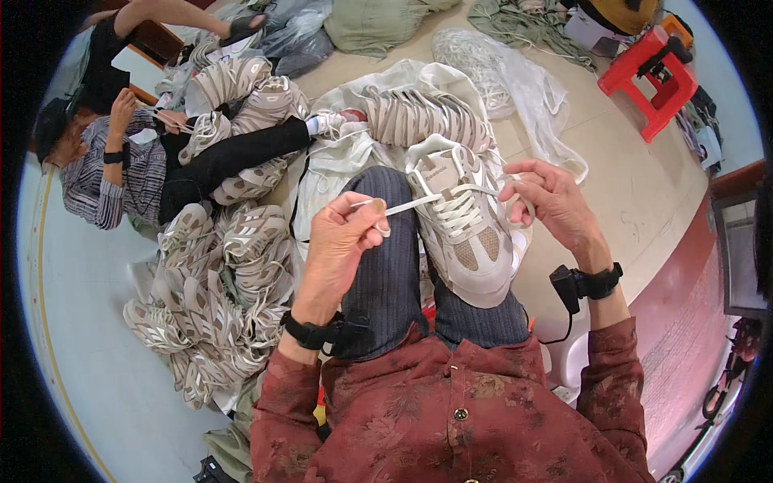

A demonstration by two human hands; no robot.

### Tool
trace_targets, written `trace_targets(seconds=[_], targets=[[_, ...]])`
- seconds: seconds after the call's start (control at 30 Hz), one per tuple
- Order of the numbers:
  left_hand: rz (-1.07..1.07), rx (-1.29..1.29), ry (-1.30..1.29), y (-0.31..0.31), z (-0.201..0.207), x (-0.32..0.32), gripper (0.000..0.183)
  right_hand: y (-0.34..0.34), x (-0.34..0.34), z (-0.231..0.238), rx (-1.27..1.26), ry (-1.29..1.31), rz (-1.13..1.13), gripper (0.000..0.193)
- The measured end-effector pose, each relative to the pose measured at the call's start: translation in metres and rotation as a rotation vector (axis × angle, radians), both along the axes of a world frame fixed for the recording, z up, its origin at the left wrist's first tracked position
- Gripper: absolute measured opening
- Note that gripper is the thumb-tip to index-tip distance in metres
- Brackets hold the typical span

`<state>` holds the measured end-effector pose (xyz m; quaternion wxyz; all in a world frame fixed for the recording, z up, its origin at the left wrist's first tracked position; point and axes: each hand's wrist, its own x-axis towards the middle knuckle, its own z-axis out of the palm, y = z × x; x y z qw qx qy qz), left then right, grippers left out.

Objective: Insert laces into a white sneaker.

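A beige and white sneaker (475, 258) rests across my lap, its toe toward me and its tongue away. White shoelace (459, 211) crosses the lower part of its lacing. My left hand (348, 233) pinches one lace end left of the shoe, with that lace drawn fairly straight from the eyelets. On the other side, my right hand (551, 201) has thumb and fingers closed on the other lace, close by the shoe's right edge. Both hands are apart from the shoe's body.
A heap of similar sneakers (217, 306) lies to my left. More stand in a row (427, 117) on white sacking ahead. A co-worker (121, 161) sits at the far left with a sneaker and lace. A red stool (652, 84) stands at the far right.
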<state>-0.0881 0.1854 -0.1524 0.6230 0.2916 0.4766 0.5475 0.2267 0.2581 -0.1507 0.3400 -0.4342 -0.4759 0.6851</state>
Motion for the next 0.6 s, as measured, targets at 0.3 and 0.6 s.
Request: trace_targets(seconds=[0.3,0.6], targets=[[-0.105,-0.074,0.037,0.006,-0.015,0.011,0.015,0.005,0.003,-0.018,-0.074,-0.101,0.070,0.011],[-0.085,-0.087,0.095,0.016,-0.007,0.022,0.019,0.009,-0.019,-0.023,-0.009,-0.102,-0.031,0.008]])
